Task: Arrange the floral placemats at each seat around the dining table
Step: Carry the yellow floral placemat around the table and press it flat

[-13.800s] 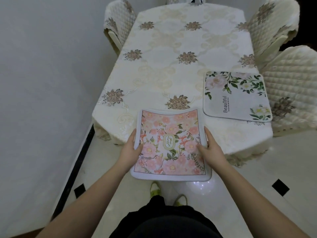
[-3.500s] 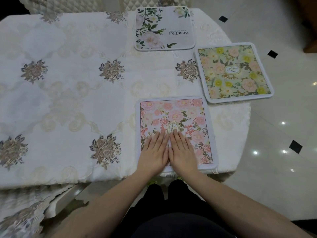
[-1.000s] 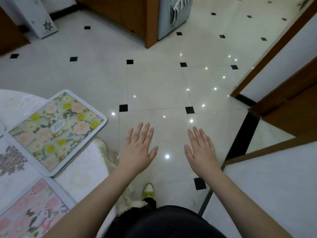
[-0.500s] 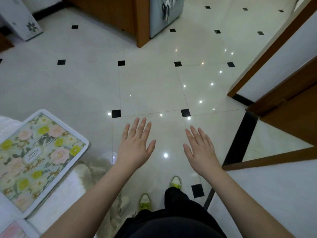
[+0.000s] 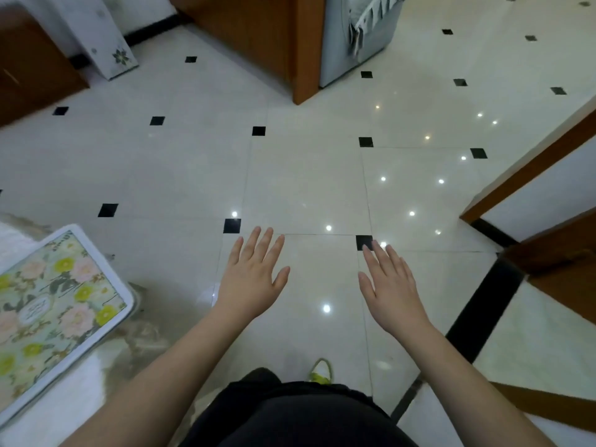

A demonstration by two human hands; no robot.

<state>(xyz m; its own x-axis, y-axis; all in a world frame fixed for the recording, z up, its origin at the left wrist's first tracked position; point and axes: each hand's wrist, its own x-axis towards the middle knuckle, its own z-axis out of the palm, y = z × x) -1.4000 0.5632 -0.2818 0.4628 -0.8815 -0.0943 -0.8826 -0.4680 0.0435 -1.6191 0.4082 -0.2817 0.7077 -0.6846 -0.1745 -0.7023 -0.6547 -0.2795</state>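
A yellow-and-pink floral placemat (image 5: 54,311) with a white border lies on the corner of the dining table (image 5: 64,414) at the lower left, its corner jutting over the edge. My left hand (image 5: 254,279) and my right hand (image 5: 390,285) hover palms down over the tiled floor, fingers apart, holding nothing. Both hands are well to the right of the table. The other placemats are out of view.
Glossy white floor tiles (image 5: 306,188) with small black squares fill the view. A wooden cabinet (image 5: 267,37) and a grey covered appliance (image 5: 354,33) stand ahead. Wooden door frames (image 5: 532,169) line the right side. A white floral panel (image 5: 109,43) leans at the upper left.
The view has swung further right, away from the table; the yellow placemat has slid toward the left edge and the pink one has left view. Both hands stay empty and spread.
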